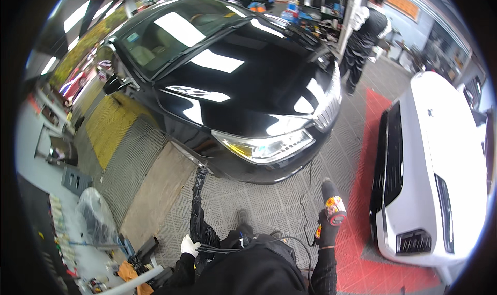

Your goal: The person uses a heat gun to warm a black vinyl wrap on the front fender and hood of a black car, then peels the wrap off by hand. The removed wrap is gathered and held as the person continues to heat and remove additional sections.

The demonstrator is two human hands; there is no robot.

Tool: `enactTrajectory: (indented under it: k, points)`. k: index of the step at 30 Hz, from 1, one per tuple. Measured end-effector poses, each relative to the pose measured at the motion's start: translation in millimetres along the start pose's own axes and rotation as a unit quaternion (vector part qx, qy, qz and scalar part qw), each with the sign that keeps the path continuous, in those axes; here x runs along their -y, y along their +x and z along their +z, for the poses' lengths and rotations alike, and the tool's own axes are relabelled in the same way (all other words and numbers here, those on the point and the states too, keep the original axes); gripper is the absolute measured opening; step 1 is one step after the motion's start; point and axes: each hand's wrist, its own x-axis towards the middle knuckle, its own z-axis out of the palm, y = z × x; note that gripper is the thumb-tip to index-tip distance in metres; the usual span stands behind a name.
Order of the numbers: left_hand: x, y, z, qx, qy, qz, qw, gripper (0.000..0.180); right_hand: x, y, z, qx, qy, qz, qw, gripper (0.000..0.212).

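My left hand (190, 246), in a white glove, is closed at the lower end of a long, crumpled black strip (197, 202). The strip reaches forward to the lower front corner of a black car (248, 98); its exact kind is unclear. Dark cord-like lines run right from that hand across my body. My right hand (327, 234), in a dark glove, grips what looks like a heat gun (333, 204) with a grey barrel, a red rear end and a flowery pattern. Its nozzle points forward, apart from the car's headlight (266, 146).
A white car bumper (429, 124) stands at the right over red floor tiles (357, 222). A black cable (305, 207) trails along the grey floor. Another person (365, 36) is at the back right near loaded shelves (322, 8). A plastic-covered object (97, 215) and tools crowd the left.
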Motion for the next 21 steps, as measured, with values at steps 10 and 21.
enactTrajectory:
  k: [10, 21]
  points:
    - [11.0, 9.6, 15.5, 0.012, -0.014, -0.081, 0.997, 0.053, 26.5, 17.8, 0.9, -0.001, -0.018, 0.035, 0.999, 0.063]
    - [1.1, 75.6, -33.0, -0.019, -0.013, -0.186, 0.982, 0.054, 13.5, -1.2, 4.1, 0.007, -0.111, 0.165, 0.980, 0.019]
